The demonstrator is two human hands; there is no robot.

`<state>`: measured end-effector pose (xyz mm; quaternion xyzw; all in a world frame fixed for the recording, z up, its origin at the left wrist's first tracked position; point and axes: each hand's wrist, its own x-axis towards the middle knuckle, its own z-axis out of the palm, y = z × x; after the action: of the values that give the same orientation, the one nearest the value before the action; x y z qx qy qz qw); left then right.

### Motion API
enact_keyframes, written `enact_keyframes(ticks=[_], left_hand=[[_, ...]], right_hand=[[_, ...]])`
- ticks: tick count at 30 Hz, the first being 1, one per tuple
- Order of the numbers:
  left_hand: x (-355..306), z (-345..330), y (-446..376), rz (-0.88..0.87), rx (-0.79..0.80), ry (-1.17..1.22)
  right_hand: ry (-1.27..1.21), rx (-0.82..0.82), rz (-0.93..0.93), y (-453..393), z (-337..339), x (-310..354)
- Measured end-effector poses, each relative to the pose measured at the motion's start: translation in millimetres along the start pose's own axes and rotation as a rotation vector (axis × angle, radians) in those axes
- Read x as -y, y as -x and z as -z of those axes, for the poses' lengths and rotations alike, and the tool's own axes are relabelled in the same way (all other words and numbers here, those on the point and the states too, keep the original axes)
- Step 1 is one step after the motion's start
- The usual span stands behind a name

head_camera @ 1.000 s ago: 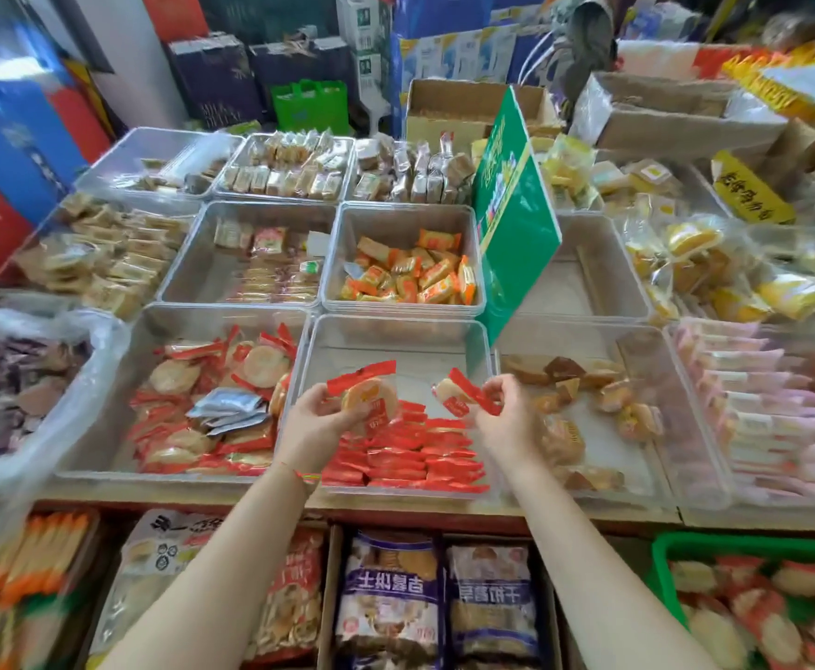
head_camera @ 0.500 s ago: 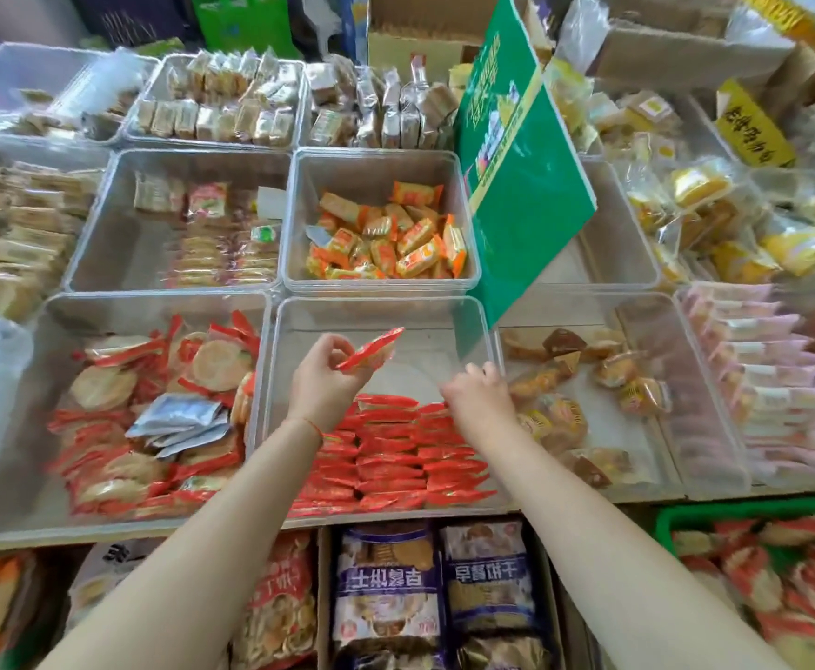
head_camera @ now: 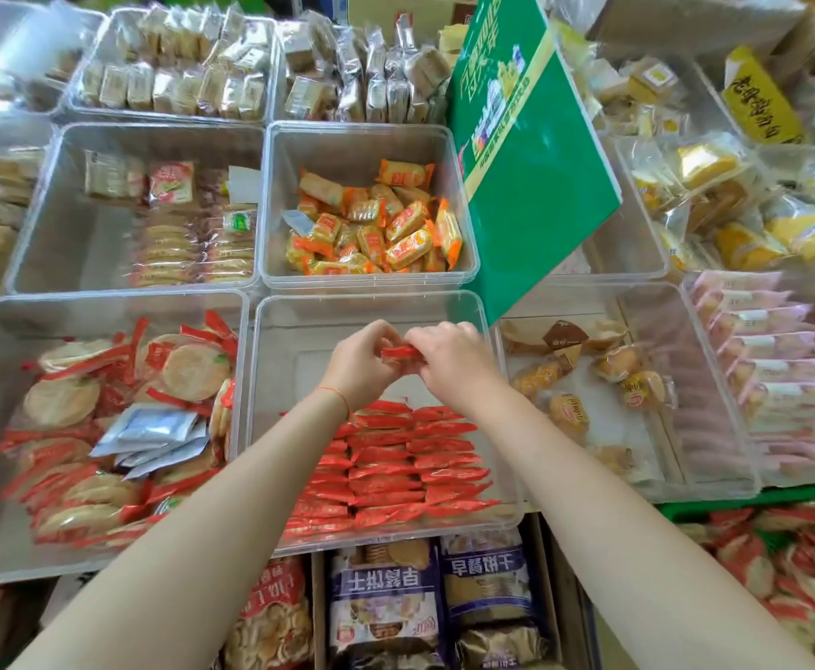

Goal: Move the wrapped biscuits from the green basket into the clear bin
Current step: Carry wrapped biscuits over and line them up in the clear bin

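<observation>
Both hands, left [head_camera: 362, 362] and right [head_camera: 454, 362], pinching one flat, crinkly red-wrapped biscuit [head_camera: 400, 353] over the clear plastic bin [head_camera: 270, 379], above neat glossy red rows.

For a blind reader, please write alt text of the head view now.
Both hands, left hand and right hand, pinch one red wrapped biscuit above a clear bin, whose near half holds neat rows of red packets.

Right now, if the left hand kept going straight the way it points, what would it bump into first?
The left hand points right, at the right hand. Both already pinch one red biscuit packet over the clear bin, so it would meet that packet and those fingers first. Depth is hard to judge.
</observation>
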<state>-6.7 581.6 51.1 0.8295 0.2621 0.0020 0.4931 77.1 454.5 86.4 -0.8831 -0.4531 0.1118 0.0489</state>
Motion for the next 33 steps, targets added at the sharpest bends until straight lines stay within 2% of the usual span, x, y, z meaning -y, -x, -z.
enact_keyframes(ticks=[2, 4, 6, 8, 14, 16, 23, 27, 30, 33], left_hand=[[7.6, -4.2, -3.9, 0.054, 0.083, -0.125], [19.3, -6.7, -6.4, 0.133, 0.218, -0.35], [30.5, -8.7, -5.2, 0.199, 0.372, -0.511], [38.6, -9.8, -0.9, 0.239, 0.482, -0.568], [42.8, -3.5, 6.8, 0.247, 0.512, -0.62], [41.5, -3.2, 8.1, 0.243, 0.53, -0.648], [34.2, -0.3, 15.1, 0.222, 0.483, -0.623], [28.1, 3.3, 26.7, 0.145, 0.402, -0.631], [20.8, 4.4, 39.3, 0.089, 0.334, -0.625], [6.4, 1.6, 54.7, -0.012, 0.207, -0.565]], right_hand=[[0.041, 0.017, -0.033, 1.9, -6.0, -8.0], [0.091, 0.052, -0.028, 9.3, -12.9, -14.9], [0.102, 0.151, -0.011, 15.6, -19.5, -16.4], [0.101, 0.264, -0.014, 18.8, -25.4, -12.8], [0.062, 0.553, -0.142, 13.2, -35.7, -2.7], [0.043, 0.593, -0.164, 9.3, -34.4, -0.7], [0.076, 0.528, -0.2, 16.2, -38.6, 5.2], [0.022, 0.357, -0.215, 31.0, -34.7, 6.1], [-0.109, 0.238, -0.237, 44.9, -26.9, 9.9], [-0.274, -0.015, -0.231, 70.5, -16.7, 14.4]])
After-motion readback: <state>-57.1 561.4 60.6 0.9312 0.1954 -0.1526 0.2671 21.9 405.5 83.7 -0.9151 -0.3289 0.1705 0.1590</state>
